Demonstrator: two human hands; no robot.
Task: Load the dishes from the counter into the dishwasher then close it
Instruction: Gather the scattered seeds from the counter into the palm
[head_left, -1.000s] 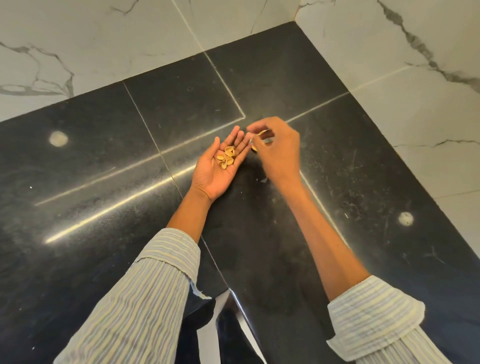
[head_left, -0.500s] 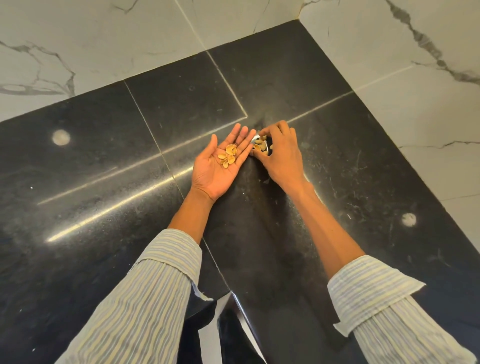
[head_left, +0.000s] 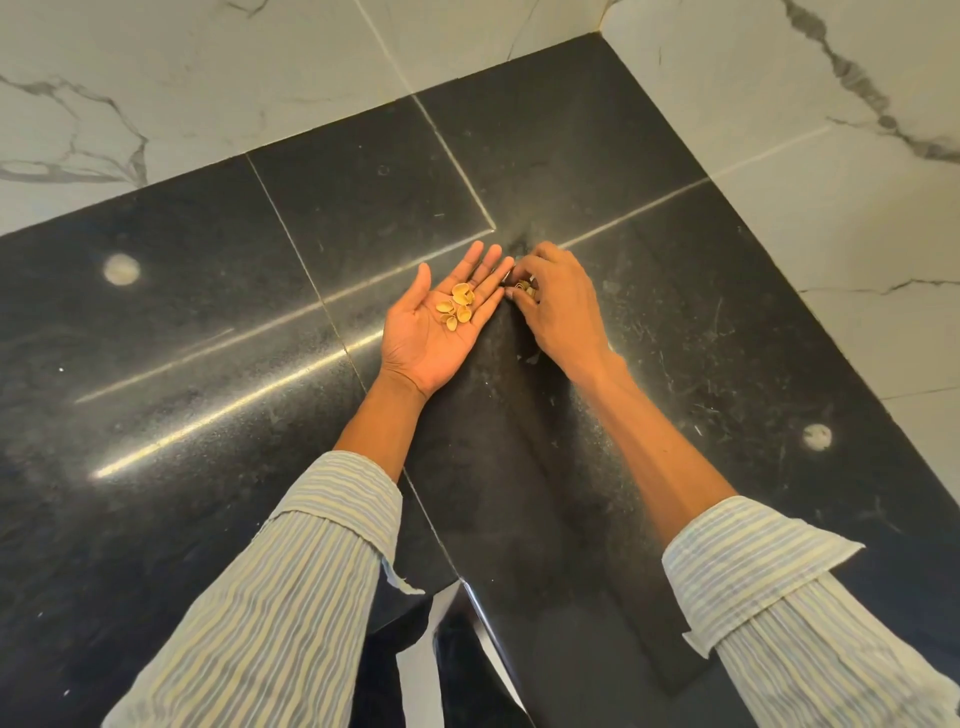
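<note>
Dishes are nowhere in sight, nor a dishwasher; what lies on the black counter (head_left: 218, 322) is nutshell litter. Going left to right: the left hand (head_left: 434, 325) lies palm up on the stone, fingers straight and close together, serving as a cup with a few shells (head_left: 457, 306) in the hollow below the finger bases. Touching its outer edge, the right hand (head_left: 558, 306) is arched knuckles-up, fingertips curled down around more shells (head_left: 524, 287), seemingly pinching them, though the grip is partly hidden. That pile sits just right of the left fingers, so the right hand is nearer, and a short leftward carry should drop them in.
</note>
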